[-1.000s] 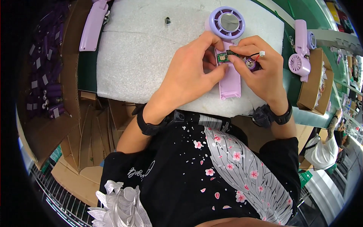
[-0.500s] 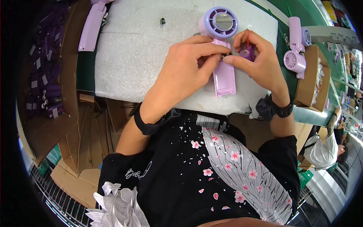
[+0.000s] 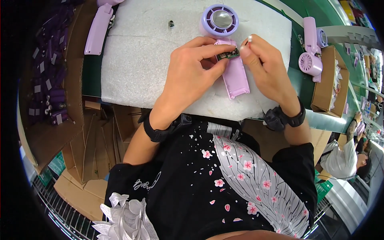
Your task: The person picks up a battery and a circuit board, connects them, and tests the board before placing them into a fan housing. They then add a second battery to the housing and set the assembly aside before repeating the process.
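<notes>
A handheld fan (image 3: 219, 21) with a round lilac head and an open pink handle (image 3: 237, 80) lies on the white foam pad. Over the upper part of the handle, my left hand (image 3: 191, 68) pinches a small green circuit board (image 3: 228, 55) between thumb and fingers. Just right of the board, my right hand (image 3: 269, 66) is closed, thumb against forefinger, around a small white wire connector (image 3: 250, 39) with a bit of red and dark wire by it. Whatever else lies in the right palm is hidden.
The foam pad (image 3: 136, 76) covers the green bench, with a small dark part (image 3: 171, 24) on it. Pink fan pieces lie left (image 3: 98, 32) and right (image 3: 310, 64). A carton of purple battery cells (image 3: 50, 80) stands left, a smaller carton (image 3: 330, 80) right. Another person (image 3: 340, 160) works at far right.
My right hand has turned, and the purple battery cell seen in it is now out of sight; a white connector shows at its fingertips. The fan has shifted slightly left, and the board shows more.
</notes>
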Demonstrator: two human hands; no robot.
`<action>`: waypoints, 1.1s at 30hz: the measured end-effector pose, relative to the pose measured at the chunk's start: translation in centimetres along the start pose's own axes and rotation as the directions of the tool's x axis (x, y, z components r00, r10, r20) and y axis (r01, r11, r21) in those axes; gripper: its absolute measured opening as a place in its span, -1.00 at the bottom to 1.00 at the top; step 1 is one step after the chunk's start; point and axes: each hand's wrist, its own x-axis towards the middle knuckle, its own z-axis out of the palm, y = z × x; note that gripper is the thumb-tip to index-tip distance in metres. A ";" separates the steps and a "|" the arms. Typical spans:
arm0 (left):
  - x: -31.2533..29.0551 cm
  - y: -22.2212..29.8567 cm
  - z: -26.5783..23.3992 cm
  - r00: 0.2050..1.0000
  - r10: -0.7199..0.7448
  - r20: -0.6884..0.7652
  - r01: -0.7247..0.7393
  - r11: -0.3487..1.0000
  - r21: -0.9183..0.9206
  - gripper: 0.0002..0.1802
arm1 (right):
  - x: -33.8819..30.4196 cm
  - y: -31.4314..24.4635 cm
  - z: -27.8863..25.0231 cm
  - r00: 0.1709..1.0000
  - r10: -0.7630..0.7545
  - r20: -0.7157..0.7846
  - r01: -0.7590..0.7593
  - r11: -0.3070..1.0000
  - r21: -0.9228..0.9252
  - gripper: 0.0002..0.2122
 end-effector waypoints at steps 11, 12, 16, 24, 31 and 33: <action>0.1 -0.2 0.1 0.995 0.087 -0.041 -0.089 0.995 -0.054 -0.71 | -0.6 -0.4 1.0 0.979 -0.191 0.065 0.201 0.945 -0.259 -0.85; 0.1 -0.3 0.1 0.994 0.102 -0.039 -0.104 0.994 -0.040 -0.71 | -0.6 -0.4 1.0 0.977 -0.202 0.063 0.212 0.938 -0.273 -0.86; 0.2 -0.1 0.3 0.993 0.099 -0.057 -0.099 0.995 -0.011 -0.73 | -0.5 -0.5 1.0 0.976 -0.211 0.059 0.219 0.929 -0.297 -0.90; 0.4 0.0 -0.1 0.999 -0.002 -0.035 -0.001 0.998 -0.069 -0.77 | 0.3 0.2 -0.2 0.952 -0.291 -0.099 0.276 0.951 -0.142 -0.93; 0.3 -0.2 -0.1 0.997 0.069 -0.032 -0.070 0.997 -0.044 -0.77 | 0.1 0.5 -0.8 0.995 -0.090 -0.052 0.094 0.992 0.081 -0.94; 0.3 -0.6 0.0 0.995 0.086 -0.041 -0.089 0.993 -0.073 -0.77 | 0.2 0.2 -1.1 0.999 -0.036 0.007 0.035 0.993 0.112 -0.91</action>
